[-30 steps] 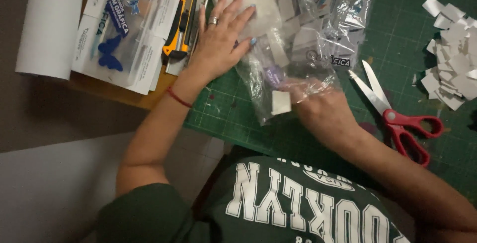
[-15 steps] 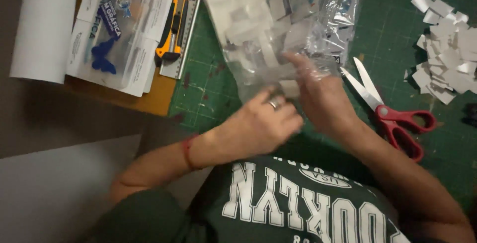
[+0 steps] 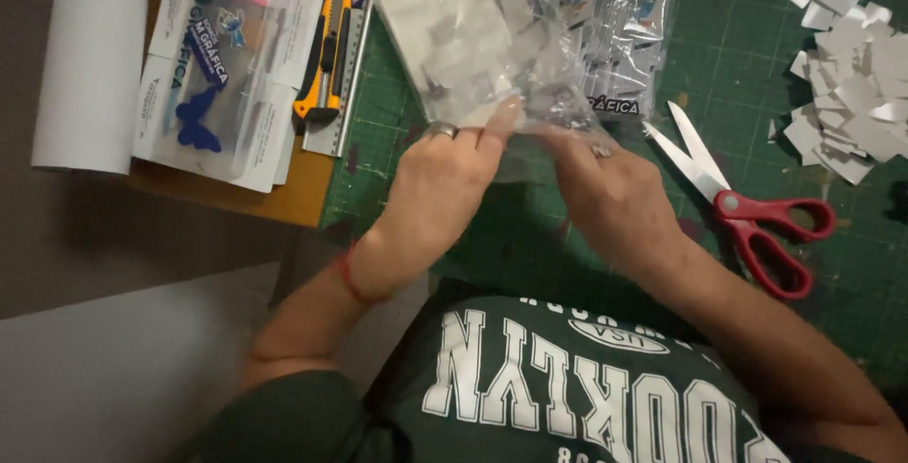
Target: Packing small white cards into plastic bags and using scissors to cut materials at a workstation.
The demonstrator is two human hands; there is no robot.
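My left hand [image 3: 445, 179], with a ring on one finger, and my right hand [image 3: 605, 189] meet at the near edge of a clear plastic bag [image 3: 482, 56] that lies on the green cutting mat [image 3: 738, 56]. Both pinch the bag's lower rim between fingers and thumb. The bag holds several small white paper pieces. More small clear packets [image 3: 624, 37] with printed cards lie just behind it, partly under the bag.
Red-handled scissors [image 3: 747, 208] lie to the right of my right hand. A heap of white paper scraps [image 3: 851, 75] sits at the far right. To the left are an orange utility knife [image 3: 317, 66], a metal ruler [image 3: 350, 37], packaged cards [image 3: 218, 66] and a white paper roll [image 3: 90, 56].
My left hand came down from the top of the bag pile to the bag's near edge beside my right hand. Both hands now pinch that edge.
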